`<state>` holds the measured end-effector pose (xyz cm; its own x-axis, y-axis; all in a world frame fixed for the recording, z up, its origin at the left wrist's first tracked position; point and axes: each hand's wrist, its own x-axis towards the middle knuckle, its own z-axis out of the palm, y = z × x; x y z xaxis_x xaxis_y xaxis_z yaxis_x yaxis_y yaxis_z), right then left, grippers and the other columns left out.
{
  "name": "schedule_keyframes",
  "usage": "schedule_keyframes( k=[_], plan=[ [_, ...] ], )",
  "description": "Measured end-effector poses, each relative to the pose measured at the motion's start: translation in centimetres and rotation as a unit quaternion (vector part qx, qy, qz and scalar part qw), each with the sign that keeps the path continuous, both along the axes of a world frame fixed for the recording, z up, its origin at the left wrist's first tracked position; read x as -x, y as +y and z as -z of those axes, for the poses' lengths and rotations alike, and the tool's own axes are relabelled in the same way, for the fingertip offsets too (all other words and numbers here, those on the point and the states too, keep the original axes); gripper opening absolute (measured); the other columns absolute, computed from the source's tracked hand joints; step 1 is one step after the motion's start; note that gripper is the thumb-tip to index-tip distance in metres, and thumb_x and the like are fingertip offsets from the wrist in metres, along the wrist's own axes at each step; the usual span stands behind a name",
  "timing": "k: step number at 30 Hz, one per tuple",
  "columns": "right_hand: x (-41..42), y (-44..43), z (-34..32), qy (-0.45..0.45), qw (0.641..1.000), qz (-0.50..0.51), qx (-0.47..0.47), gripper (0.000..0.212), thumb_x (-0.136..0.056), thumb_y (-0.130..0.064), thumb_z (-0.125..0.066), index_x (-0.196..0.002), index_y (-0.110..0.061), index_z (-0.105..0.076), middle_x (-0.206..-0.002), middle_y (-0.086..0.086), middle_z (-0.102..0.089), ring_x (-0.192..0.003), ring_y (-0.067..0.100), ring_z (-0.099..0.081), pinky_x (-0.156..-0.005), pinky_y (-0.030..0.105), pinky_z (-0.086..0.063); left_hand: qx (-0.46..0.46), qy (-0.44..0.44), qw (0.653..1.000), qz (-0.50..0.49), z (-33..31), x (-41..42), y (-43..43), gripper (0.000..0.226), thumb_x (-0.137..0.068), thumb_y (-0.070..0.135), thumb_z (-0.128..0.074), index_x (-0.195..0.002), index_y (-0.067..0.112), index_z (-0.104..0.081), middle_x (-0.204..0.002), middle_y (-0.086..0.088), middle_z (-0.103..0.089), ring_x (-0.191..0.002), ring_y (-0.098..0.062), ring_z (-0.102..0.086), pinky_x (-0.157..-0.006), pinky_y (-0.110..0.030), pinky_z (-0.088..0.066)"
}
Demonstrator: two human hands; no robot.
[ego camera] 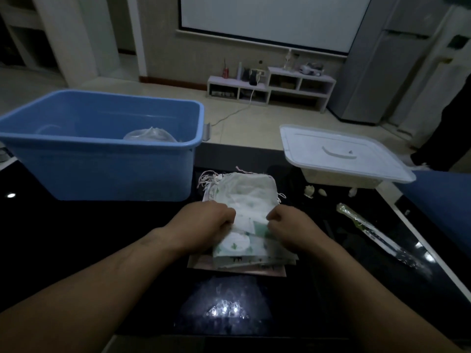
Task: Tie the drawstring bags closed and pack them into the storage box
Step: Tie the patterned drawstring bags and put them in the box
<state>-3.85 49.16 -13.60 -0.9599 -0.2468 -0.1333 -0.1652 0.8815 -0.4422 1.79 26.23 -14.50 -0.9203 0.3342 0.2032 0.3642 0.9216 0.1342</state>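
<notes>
**While both hands pinch the top bag, its cords lie at the far end**

Seen from the head camera, a stack of thin white cloth drawstring bags printed with green motifs (239, 248) lies in the middle of the glossy black table (76, 238), straight ahead of the person. Its long axis runs away from the body, near edge to far edge. The left hand (211, 222) and the right hand (288, 225) sit side by side across the stack's middle. Both have their fingers curled in and grasp the loose fabric of the top bag (244, 197) from its two sides. The fingertips themselves are tucked under the knuckles.

What the next move turns on is where the mouth is. The pale cords (207, 179) bunch at the far end of the stack, towards its left corner, beyond both hands. The left hand is the nearer to them. Tying would likely mean reaching forward past the present grip, or drawing the bag back.

A blue rectangular plastic storage box (102, 154) stands at the far left, just beside the stack, again on the left hand's side. A white translucent tied bundle (150, 135) rests inside it, probably a packed bag.

To the right sit a translucent plastic container with a flat white lid (341, 154) and a long clear-wrapped stick (369, 230), both apart from the hands.
</notes>
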Motion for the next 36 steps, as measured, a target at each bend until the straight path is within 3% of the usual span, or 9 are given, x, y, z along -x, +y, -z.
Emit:
schedule_keyframes(
  k=[4, 10, 14, 17, 23, 26, 30, 34, 36],
  plan=[
    [0.5, 0.4, -0.3, 0.038, 0.990, 0.091, 0.096, 0.033, -0.100, -0.041, -0.053, -0.090, -0.012, -0.063, -0.086, 0.003, -0.066, -0.088, 0.027, -0.062, -0.071, 0.034, -0.040, -0.109, -0.014, 0.994, -0.001, -2.6, -1.1, 0.1, 0.008, -0.087, 0.029, -0.060, -0.091, 0.023, -0.056, -0.083, 0.008, -0.067, -0.077, -0.019, -0.063, -0.067, -0.038, -0.051],
    [1.4, 0.2, 0.5, -0.048, 0.983, 0.084, 0.154, 0.041, -0.088, -0.049, -0.061, -0.066, -0.014, -0.058, -0.058, 0.009, -0.050, -0.055, 0.023, -0.047, -0.062, 0.036, -0.040, -0.143, -0.256, 0.954, 0.056, -3.9, -2.6, -0.5, 0.007, -0.088, 0.017, -0.065, -0.092, 0.023, -0.066, -0.112, 0.017, -0.075, -0.093, 0.003, -0.067, -0.084, -0.022, -0.054],
    [2.2, -1.1, 0.7, -0.060, 0.984, 0.078, 0.152, 0.038, -0.091, -0.033, -0.070, -0.062, -0.012, -0.056, -0.048, -0.001, -0.050, -0.052, 0.021, -0.048, -0.057, 0.030, -0.037, -0.246, -0.179, 0.947, -0.099, -3.3, -0.8, -0.8, 0.023, -0.097, 0.043, -0.066, -0.096, 0.020, -0.067, -0.093, 0.006, -0.070, -0.084, -0.008, -0.066, -0.073, -0.028, -0.051],
    [2.9, -1.8, 1.1, -0.063, 0.984, 0.077, 0.147, 0.029, -0.089, -0.020, -0.072, -0.064, -0.007, -0.063, -0.060, 0.008, -0.058, -0.057, 0.024, -0.055, -0.060, 0.032, -0.043, -0.233, -0.165, 0.931, -0.226, -1.6, 1.0, -1.2, 0.030, -0.095, 0.045, -0.068, -0.089, 0.015, -0.064, -0.087, 0.000, -0.070, -0.080, -0.018, -0.066, -0.070, -0.031, -0.047],
    [3.2, -1.2, 2.0, -0.175, 0.953, 0.079, 0.235, 0.007, -0.087, 0.002, -0.069, -0.090, 0.008, -0.071, -0.078, 0.024, -0.065, -0.066, 0.034, -0.061, -0.063, 0.038, -0.052, -0.310, -0.149, 0.900, -0.268, 1.0, 3.0, -0.7, 0.029, -0.094, 0.033, -0.072, -0.083, 0.008, -0.065, -0.078, -0.006, -0.062, -0.072, -0.020, -0.056, -0.061, -0.029, -0.038],
    [3.6, -1.0, 2.4, -0.183, 0.915, 0.104, 0.344, 0.015, -0.092, -0.012, -0.072, -0.102, -0.002, -0.076, -0.100, 0.019, -0.078, -0.092, 0.041, -0.074, -0.078, 0.043, -0.057, -0.344, -0.133, 0.893, -0.260, 0.9, 3.2, -0.2, 0.023, -0.093, 0.028, -0.073, -0.082, 0.013, -0.059, -0.075, 0.002, -0.060, -0.067, -0.013, -0.052, -0.056, -0.026, -0.038],
    [3.9, -2.0, 3.0, -0.163, 0.865, 0.125, 0.457, 0.042, -0.085, -0.039, -0.073, -0.105, -0.003, -0.076, -0.101, 0.012, -0.077, -0.094, 0.034, -0.073, -0.090, 0.044, -0.057, -0.440, -0.198, 0.842, -0.239, 0.0, 3.3, 0.4, 0.023, -0.095, 0.028, -0.074, -0.081, 0.011, -0.069, -0.059, 0.008, -0.065, -0.046, -0.001, -0.051, -0.042, -0.016, -0.037],
    [3.3, -3.1, 3.1, -0.172, 0.857, 0.094, 0.476, 0.026, -0.092, -0.033, -0.070, -0.100, -0.011, -0.081, -0.109, 0.022, -0.077, -0.106, 0.044, -0.073, -0.101, 0.059, -0.056, -0.578, -0.271, 0.729, -0.247, -0.5, 3.4, 0.6, 0.039, -0.099, 0.042, -0.067, -0.107, 0.006, -0.078, -0.101, -0.006, -0.080, -0.089, -0.020, -0.078, -0.081, -0.027, -0.061],
    [3.0, -3.4, 3.0, -0.183, 0.852, 0.092, 0.482, 0.020, -0.096, -0.026, -0.069, -0.100, -0.011, -0.082, -0.110, 0.022, -0.076, -0.108, 0.044, -0.072, -0.102, 0.059, -0.054, -0.591, -0.249, 0.724, -0.254, -0.3, 3.6, 0.9, 0.029, -0.101, 0.033, -0.065, -0.106, 0.008, -0.080, -0.102, -0.010, -0.080, -0.088, -0.022, -0.077, -0.082, -0.032, -0.062]
  ],
)
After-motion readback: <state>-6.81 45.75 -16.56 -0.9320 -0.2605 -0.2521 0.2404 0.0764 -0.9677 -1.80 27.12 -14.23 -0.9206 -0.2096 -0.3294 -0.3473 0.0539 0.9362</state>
